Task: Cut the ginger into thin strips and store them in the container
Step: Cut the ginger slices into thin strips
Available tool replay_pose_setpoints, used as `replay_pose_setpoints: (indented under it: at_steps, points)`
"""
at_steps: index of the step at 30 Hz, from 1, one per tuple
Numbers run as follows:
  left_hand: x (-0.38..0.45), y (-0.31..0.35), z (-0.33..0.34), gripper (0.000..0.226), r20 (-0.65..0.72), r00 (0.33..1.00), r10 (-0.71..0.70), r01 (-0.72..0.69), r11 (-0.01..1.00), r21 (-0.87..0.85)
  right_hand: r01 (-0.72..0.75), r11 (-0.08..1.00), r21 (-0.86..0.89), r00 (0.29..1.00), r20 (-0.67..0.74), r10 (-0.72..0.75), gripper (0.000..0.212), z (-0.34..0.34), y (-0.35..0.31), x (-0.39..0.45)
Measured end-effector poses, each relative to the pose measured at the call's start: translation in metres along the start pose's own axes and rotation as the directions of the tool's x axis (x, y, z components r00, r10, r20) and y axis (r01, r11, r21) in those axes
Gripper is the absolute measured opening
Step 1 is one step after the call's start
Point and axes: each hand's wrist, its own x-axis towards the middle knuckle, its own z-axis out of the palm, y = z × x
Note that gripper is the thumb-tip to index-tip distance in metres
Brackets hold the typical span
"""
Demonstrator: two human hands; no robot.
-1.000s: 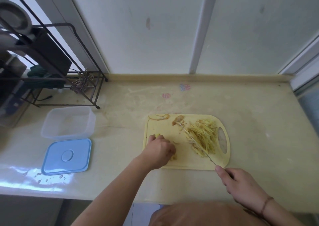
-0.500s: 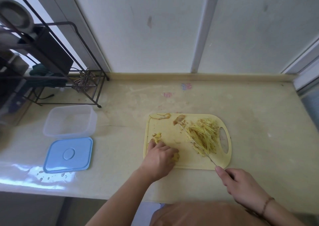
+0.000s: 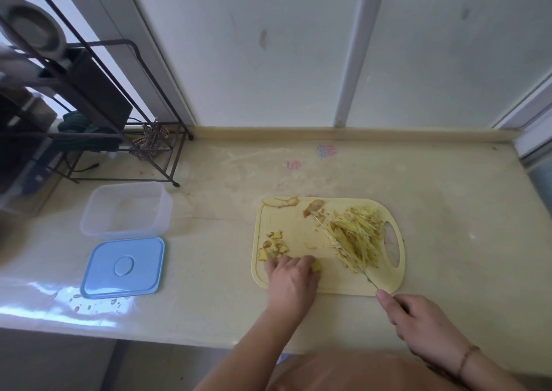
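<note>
The right hand (image 3: 418,319) has its grip clamped on the knife (image 3: 343,247); the left hand (image 3: 291,274) curls over a ginger piece (image 3: 317,266). A slip could nick those fingertips.

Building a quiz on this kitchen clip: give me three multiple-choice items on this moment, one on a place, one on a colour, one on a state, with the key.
1. Where does the pile of ginger strips lie on the cutting board?
A. at its handle-hole end
B. at the end nearest the container
C. off the board, on the counter

2. What colour is the lid lying on the counter?
A. red
B. light blue
C. black

3. What state is the container in?
A. closed with its lid
B. full of ginger strips
C. open, with no ginger strips inside

Key:
1 A, the strips sit beside the board's oval hole, against the knife held by the right hand.
2 B, the lid is pale blue, in front of the container.
3 C, the clear tub stands uncovered and no strips show inside; the left hand is on ginger pieces at the board.
</note>
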Motion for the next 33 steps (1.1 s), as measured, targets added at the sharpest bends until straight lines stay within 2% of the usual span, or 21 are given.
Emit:
replay_pose_setpoints:
  at_steps: [3, 5, 7, 9, 12, 14, 16, 18, 22, 24, 30, 33]
  points:
    - [0.002, 0.012, -0.002, 0.021, 0.032, 0.999, 0.009, -0.008, 1.000, -0.015, 0.008, 1.000, -0.001, 1.000, 0.006, -0.008, 0.054, 0.000, -0.002, 0.000]
    - [0.007, 0.003, -0.008, 0.028, -0.037, 0.996, 0.077, -0.079, 0.995, -0.064, 0.008, 1.000, 0.012, 1.000, 0.007, -0.008, 0.054, 0.000, -0.002, -0.001]
    - [0.018, -0.021, -0.018, 0.024, -0.137, 0.981, 0.140, -0.155, 0.982, -0.106, -0.001, 1.000, 0.019, 1.000, 0.009, 0.001, 0.053, -0.001, -0.002, -0.002]
    - [0.033, -0.050, -0.033, 0.023, -0.167, 0.978, 0.128, -0.138, 0.989, -0.051, -0.006, 1.000, 0.017, 1.000, 0.012, 0.005, 0.053, -0.002, -0.002, -0.002]
    - [0.051, -0.074, -0.053, 0.034, -0.003, 0.996, 0.091, -0.091, 0.995, 0.045, -0.013, 1.000, 0.017, 1.000, 0.017, 0.013, 0.053, -0.002, -0.001, -0.003]
    - [0.059, -0.076, -0.059, 0.032, 0.120, 0.990, 0.076, -0.087, 0.992, 0.088, -0.014, 1.000, 0.014, 1.000, 0.016, 0.014, 0.053, -0.002, 0.000, -0.004]
    - [0.065, -0.071, -0.061, 0.031, 0.167, 0.985, 0.047, -0.071, 0.988, 0.138, -0.013, 1.000, 0.008, 1.000, 0.015, 0.013, 0.054, -0.002, 0.000, -0.004]
    - [0.070, -0.060, -0.060, 0.032, 0.169, 0.985, -0.024, -0.002, 0.988, 0.152, -0.006, 1.000, 0.003, 1.000, 0.018, 0.006, 0.055, -0.002, -0.001, -0.004]
    - [0.077, -0.043, -0.052, 0.034, 0.119, 0.964, -0.237, 0.225, 0.969, 0.105, 0.004, 1.000, -0.008, 1.000, 0.026, -0.004, 0.057, -0.002, -0.002, -0.005]
    - [0.080, -0.038, -0.051, 0.037, 0.133, 0.948, -0.290, 0.279, 0.956, 0.094, 0.007, 1.000, -0.006, 1.000, 0.022, -0.007, 0.059, -0.002, -0.002, -0.005]
    - [0.081, -0.028, -0.055, 0.032, 0.190, 0.954, -0.230, 0.203, 0.967, 0.153, 0.013, 1.000, -0.011, 1.000, 0.008, -0.013, 0.055, -0.003, 0.001, -0.005]
    - [0.071, -0.019, -0.056, 0.021, 0.139, 0.972, -0.187, 0.180, 0.982, 0.063, 0.013, 1.000, -0.014, 1.000, 0.015, -0.012, 0.054, -0.004, 0.001, -0.003]
